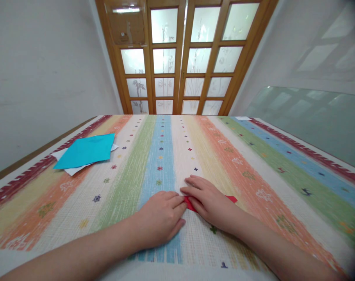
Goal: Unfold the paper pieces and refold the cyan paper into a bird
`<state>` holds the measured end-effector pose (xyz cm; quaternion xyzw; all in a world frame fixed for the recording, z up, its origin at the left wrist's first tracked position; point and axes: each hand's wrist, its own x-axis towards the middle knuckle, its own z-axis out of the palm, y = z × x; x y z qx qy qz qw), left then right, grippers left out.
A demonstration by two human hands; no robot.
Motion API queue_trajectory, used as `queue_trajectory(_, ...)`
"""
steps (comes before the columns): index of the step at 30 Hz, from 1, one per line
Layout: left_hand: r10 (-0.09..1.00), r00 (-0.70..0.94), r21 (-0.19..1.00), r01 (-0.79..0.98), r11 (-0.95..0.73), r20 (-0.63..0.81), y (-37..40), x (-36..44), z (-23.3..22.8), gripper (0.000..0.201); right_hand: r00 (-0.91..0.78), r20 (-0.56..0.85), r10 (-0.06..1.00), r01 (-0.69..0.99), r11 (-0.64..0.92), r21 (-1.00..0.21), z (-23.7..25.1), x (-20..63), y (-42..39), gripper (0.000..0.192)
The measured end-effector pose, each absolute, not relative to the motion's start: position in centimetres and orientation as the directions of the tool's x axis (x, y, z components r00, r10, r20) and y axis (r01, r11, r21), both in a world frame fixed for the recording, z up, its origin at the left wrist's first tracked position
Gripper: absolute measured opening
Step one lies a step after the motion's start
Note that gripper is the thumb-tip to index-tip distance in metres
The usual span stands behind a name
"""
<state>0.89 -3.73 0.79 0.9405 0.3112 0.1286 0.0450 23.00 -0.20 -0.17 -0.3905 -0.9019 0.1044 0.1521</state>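
Observation:
A small piece of folded red paper (190,204) lies on the striped tablecloth in front of me, mostly hidden under my hands. My left hand (165,217) has its fingers pressed together and its fingertips on the paper's left end. Over the middle of the paper lies my right hand (208,198), its fingers curved to the left and pressing it down. The fingertips of both hands nearly meet. A red corner sticks out to the right, beyond the right hand.
At the left of the tablecloth (130,179), a turquoise sheet (86,151) lies on top of white paper (74,170). Wooden doors with glass panes (165,61) stand beyond the far edge. A pale glass panel (309,121) leans along the right wall.

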Motion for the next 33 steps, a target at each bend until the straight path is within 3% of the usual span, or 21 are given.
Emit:
queue_trajectory(7, 0.656, 0.741, 0.175, 0.634, -0.753, 0.141, -3.8, 0.7, 0.9, 0.041, -0.639, 0.028, 0.769, 0.749, 0.63, -0.206, -0.5, 23.6, 0.0, 0.047)
queue_trajectory(17, 0.724, 0.679, 0.106, 0.716, -0.69, 0.118, -3.6, 0.6, 1.6, 0.019, -0.687, 0.015, 0.726, 0.709, 0.675, -0.202, -0.4, 24.0, 0.2, 0.049)
queue_trajectory(21, 0.74, 0.66, 0.047, 0.741, -0.669, 0.128, -3.4, 0.5, 1.7, 0.021, -0.68, -0.023, 0.733, 0.72, 0.661, -0.212, -0.1, 23.9, 0.3, 0.048)
queue_trajectory(26, 0.731, 0.662, 0.001, 0.741, -0.671, 0.165, -2.9, 0.1, 1.2, 0.026, -0.691, -0.004, 0.723, 0.692, 0.661, -0.29, 0.7, 24.4, 0.8, 0.042)
queue_trajectory(33, 0.748, 0.635, 0.042, 0.756, -0.653, 0.192, -2.0, -0.4, 0.6, 0.018, -0.717, 0.133, 0.685, 0.61, 0.708, -0.356, 2.1, 24.1, 0.3, 0.018)
